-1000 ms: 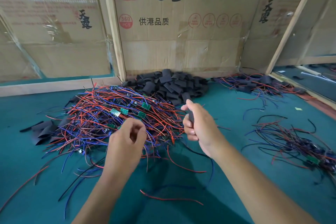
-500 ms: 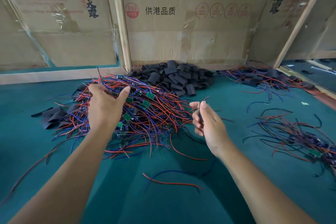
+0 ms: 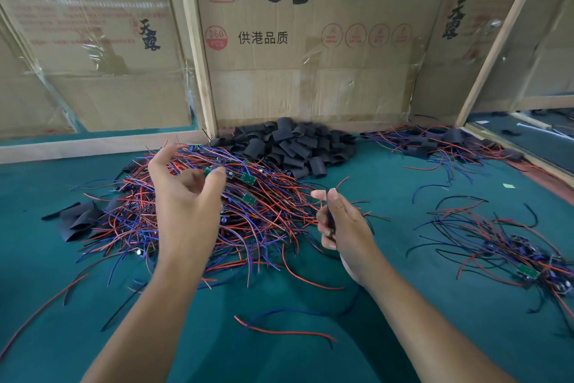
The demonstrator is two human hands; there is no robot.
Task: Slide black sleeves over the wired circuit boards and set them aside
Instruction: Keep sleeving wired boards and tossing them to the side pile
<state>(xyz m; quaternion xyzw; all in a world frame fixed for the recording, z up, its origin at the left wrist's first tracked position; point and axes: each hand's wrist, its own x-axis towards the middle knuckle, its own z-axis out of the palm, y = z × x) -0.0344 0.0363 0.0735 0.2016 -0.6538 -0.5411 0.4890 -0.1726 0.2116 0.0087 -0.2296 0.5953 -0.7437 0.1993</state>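
My L hand [image 3: 186, 196] hangs over the wire pile [image 3: 217, 211], fingers loosely curled, thumb and fingertip near a green board [image 3: 207, 170] but can't tell if pinching; nothing clearly gripped. R hand [image 3: 344, 227] sits just off the pile's right edge, fingers curled round a black sleeve [image 3: 330, 218], a bit of green showing at its lower end, a red wire [image 3: 341, 181] poking up past my fingertips. Sleeve heap [image 3: 289, 146] lies behind the pile, up against the cardboard wall [image 3: 310, 72], touching the pile's back edge. Done pile [image 3: 503, 246] lies to the right, w/ a strip of bare green mat [image 3: 397, 227] between it and R hand. More wired pcs [image 3: 435, 143] at back right along the wood rail [image 3: 497, 146]. Loose red wire [image 3: 285, 331] and blue wire [image 3: 285, 311] on the mat between my forearms. Flat sleeves [image 3: 77, 218] at the pile's left edge, open mat beyond.
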